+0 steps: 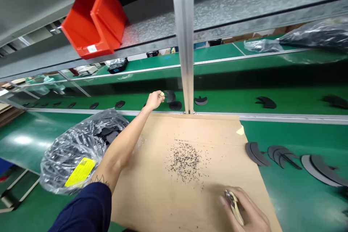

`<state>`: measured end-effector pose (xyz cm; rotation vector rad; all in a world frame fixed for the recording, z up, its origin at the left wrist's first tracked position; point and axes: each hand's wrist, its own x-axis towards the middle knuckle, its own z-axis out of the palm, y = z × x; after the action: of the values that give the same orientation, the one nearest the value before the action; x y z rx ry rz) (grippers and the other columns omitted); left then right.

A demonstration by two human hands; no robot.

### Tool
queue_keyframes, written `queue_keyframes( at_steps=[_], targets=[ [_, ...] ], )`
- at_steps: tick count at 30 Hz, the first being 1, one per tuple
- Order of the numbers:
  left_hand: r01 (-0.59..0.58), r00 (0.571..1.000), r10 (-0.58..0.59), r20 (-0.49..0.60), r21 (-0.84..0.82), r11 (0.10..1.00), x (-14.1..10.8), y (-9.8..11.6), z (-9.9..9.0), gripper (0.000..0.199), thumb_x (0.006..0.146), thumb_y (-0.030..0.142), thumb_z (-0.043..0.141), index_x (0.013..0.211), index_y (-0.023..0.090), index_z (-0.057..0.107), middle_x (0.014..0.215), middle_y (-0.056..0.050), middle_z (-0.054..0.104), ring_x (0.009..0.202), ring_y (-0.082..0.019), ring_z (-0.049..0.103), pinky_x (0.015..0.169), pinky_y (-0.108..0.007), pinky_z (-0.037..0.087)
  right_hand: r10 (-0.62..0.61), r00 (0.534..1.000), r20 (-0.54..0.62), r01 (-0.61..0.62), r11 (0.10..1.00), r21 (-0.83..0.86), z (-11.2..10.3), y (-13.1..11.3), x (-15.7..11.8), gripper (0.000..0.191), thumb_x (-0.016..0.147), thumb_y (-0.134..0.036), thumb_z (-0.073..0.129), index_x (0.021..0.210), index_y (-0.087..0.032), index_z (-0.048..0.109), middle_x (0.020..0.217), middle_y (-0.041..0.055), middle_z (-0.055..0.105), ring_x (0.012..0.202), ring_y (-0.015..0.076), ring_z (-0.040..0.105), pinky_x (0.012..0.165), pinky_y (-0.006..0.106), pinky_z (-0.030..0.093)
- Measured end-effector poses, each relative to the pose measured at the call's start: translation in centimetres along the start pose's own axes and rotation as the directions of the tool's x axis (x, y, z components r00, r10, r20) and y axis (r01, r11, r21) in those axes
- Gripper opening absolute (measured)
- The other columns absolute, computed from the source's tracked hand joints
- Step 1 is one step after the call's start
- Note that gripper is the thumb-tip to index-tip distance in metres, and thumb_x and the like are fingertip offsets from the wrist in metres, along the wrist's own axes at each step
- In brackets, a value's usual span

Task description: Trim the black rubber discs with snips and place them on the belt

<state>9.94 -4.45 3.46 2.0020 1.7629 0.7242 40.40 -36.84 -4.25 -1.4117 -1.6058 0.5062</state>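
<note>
r hand point(244, 212) clamped on small snips point(233, 204) at near edge of cardboard sheet point(214, 134), l hand point(154, 100) pinching small pale bit point(162, 94) just beside black cut piece point(170, 96) past sheet's far edge, dark crumbs point(185, 161) mid sheet, clear bag point(78, 152) on left

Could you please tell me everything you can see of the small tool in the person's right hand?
The small hand tool, probably snips or pliers, has a dark metal tip and pale cream handles that narrow towards the end. The person's right hand grips it, with fingers covering part of it. It lies tilted, tip towards the upper left, over a brown cardboard sheet. Whether it touches the sheet cannot be told.
</note>
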Motion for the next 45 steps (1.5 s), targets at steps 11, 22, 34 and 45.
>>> queue_keyframes(
  at_steps=[11, 22, 34, 45],
  targets=[
    [-0.525, 0.726, 0.598, 0.34, -0.288, 0.801, -24.7, 2.0, -1.9, 0.017, 0.099, 0.017, 0.053, 0.096, 0.023, 0.069, 0.098, -0.001, 0.076, 0.09, -0.015, 0.074, 0.083, -0.022, 0.056, 0.232, 0.881, 0.412, -0.373, 0.876, 0.306, 7.0, -5.8, 3.8, 0.043, 0.078, -0.055, 0.073, 0.106, -0.021, 0.075, 0.104, 0.0087, 0.078, 0.103, 0.0295, 0.073, 0.087, 0.036, 0.061],
    [-0.186, 0.975, 0.014, 0.221, 0.781, 0.596, -21.4, -7.6, -12.7, 0.023, 0.086, 0.01, 0.063, 0.108, 0.014, 0.067, 0.108, -0.015, 0.068, 0.105, -0.03, 0.062, 0.086, -0.039, 0.051, 0.424, 0.819, 0.387, -0.509, 0.848, 0.149, 5.9, -4.5, 1.4, 0.036, 0.07, -0.053, 0.075, 0.091, -0.023, 0.076, 0.097, 0.0048, 0.079, 0.098, 0.0315, 0.073, 0.085, 0.034, 0.059],
    [-0.172, 0.958, 0.285, -0.027, 0.741, 0.649, -22.4, -8.5, -12.9, 0.026, 0.099, 0.034, 0.049, 0.086, 0.02, 0.067, 0.076, -0.009, 0.065, 0.079, -0.028, 0.061, 0.069, -0.038, 0.045, 0.411, 0.834, 0.368, -0.519, 0.812, 0.269, 6.8, -6.4, 1.1, 0.038, 0.074, -0.058, 0.076, 0.081, -0.022, 0.068, 0.079, 0.0021, 0.068, 0.078, 0.0222, 0.063, 0.073, 0.03, 0.054],
    [-0.62, 0.778, 0.527, 0.341, 0.55, 0.56, -23.3, -8.4, -3.8, 0.027, 0.1, 0.015, 0.043, 0.084, 0.017, 0.065, 0.079, -0.011, 0.065, 0.075, -0.022, 0.059, 0.065, -0.034, 0.04, 0.435, 0.838, 0.328, -0.536, 0.768, 0.35, 7.4, -5.6, 0.7, 0.039, 0.077, -0.057, 0.076, 0.089, -0.021, 0.068, 0.088, 0.0034, 0.069, 0.082, 0.0213, 0.061, 0.078, 0.032, 0.052]
  ],
)
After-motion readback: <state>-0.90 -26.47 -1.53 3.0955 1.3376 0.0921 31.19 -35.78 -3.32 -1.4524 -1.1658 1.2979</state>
